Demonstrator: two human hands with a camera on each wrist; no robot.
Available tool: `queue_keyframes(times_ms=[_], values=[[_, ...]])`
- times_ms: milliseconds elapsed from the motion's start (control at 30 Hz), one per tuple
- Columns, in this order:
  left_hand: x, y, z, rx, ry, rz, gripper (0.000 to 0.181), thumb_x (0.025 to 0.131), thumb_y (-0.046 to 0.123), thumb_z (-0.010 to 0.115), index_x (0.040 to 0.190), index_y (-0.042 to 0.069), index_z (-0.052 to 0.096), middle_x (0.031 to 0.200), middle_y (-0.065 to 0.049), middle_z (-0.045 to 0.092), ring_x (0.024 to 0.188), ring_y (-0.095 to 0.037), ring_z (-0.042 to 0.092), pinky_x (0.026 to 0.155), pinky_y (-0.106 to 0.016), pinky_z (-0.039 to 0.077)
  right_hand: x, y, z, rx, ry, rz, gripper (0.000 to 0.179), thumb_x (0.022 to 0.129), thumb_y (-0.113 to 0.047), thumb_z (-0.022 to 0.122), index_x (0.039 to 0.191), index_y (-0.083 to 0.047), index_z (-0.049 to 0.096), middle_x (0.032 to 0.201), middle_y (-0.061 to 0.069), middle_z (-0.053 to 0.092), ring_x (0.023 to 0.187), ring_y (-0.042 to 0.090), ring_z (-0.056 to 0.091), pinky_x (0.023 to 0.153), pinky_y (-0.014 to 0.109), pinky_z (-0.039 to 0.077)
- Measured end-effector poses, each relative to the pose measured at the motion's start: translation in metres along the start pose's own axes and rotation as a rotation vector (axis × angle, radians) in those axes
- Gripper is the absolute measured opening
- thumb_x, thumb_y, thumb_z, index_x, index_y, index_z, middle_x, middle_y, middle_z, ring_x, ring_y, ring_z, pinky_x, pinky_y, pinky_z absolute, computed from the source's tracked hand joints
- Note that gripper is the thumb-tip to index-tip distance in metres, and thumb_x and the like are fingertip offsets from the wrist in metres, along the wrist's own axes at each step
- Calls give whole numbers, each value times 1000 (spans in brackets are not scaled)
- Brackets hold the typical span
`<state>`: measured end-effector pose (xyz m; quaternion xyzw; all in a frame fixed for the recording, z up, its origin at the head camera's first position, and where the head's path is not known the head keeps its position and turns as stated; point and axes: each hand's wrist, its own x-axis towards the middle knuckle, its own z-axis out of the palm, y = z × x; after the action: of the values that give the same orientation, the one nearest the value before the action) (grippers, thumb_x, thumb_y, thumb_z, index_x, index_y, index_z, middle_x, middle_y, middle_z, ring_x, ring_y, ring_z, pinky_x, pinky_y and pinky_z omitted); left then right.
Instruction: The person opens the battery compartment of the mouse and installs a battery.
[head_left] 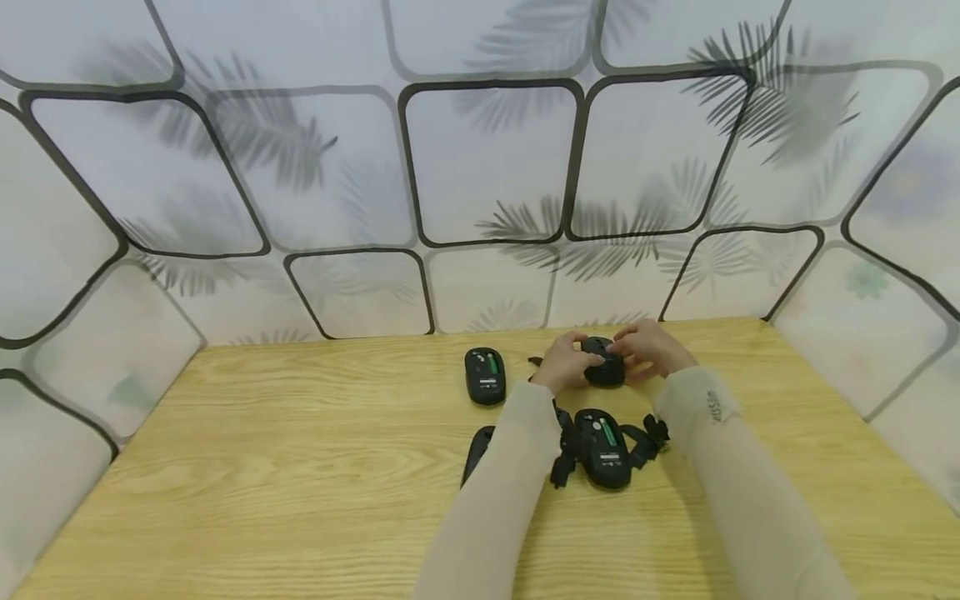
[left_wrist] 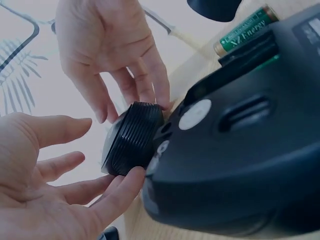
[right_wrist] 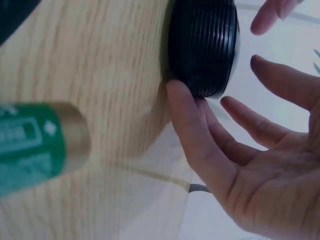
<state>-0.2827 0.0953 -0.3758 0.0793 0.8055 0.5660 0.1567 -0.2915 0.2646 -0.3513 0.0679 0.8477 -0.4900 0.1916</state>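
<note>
A black computer mouse (head_left: pixel 604 372) with ribbed sides lies between both hands at the back of the table. My left hand (head_left: pixel 567 363) is at its left, and its lower fingers touch the mouse's edge in the left wrist view. That hand's thumb stands apart from it. On the other side is my right hand (head_left: pixel 649 345), with fingertips at the ribbed side (right_wrist: pixel 202 47) and the thumb held off. Fingers of both hands are loosely spread. Closer to me, another mouse (head_left: pixel 609 471) lies underside up with a green battery (head_left: pixel 608 432) in its open compartment.
At the left, a third mouse (head_left: pixel 485 386) shows its underside and a green battery. One more mouse (head_left: pixel 476 451) is partly hidden by the left sleeve (head_left: pixel 487 500). Black straps (head_left: pixel 647 440) flank the near mouse. A patterned cloth wall (head_left: pixel 495 167) stands behind the wooden table (head_left: pixel 300 467).
</note>
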Motion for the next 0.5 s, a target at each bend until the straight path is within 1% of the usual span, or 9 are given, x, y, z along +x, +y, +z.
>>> queue_keyframes(times_ms=[100,167,300,367,433,500], values=[[1,-2,-1,4,27,2,50,94,8,71,142,2,57,135,-19,60,115,-29,63,86,-33,59,1,1,1,21,-11,8,53,103,-7,53,146,17,33,138,37,42,105,36,59,83,44,64],[2,-3,-2,-23,53,-5,48,94,6,71,140,2,59,135,-19,61,117,-30,63,87,-33,60,2,1,3,47,-22,9,55,103,-6,53,149,15,31,145,38,36,110,38,59,82,41,64],[1,0,-6,-44,143,5,39,95,6,72,133,3,65,133,-18,63,123,-32,60,92,-34,60,2,-4,7,116,-31,0,61,103,-5,53,154,12,25,155,37,25,122,42,55,84,37,63],[0,4,-8,-77,170,13,36,95,5,71,130,2,65,132,-19,63,120,-34,61,90,-38,61,0,-8,8,143,-25,-8,61,104,-6,53,156,10,24,157,35,24,127,44,52,88,39,62],[-1,7,-11,-137,164,20,37,95,2,70,131,1,63,131,-20,62,116,-37,63,87,-42,63,-4,-12,7,163,-17,-24,62,104,-6,52,156,9,23,155,37,26,130,47,49,92,42,61],[-2,10,-15,-198,140,21,42,95,0,70,135,-1,59,132,-22,60,113,-39,65,85,-45,63,-6,-15,5,181,-13,-41,62,105,-7,52,157,8,23,154,37,28,131,49,47,94,45,59]])
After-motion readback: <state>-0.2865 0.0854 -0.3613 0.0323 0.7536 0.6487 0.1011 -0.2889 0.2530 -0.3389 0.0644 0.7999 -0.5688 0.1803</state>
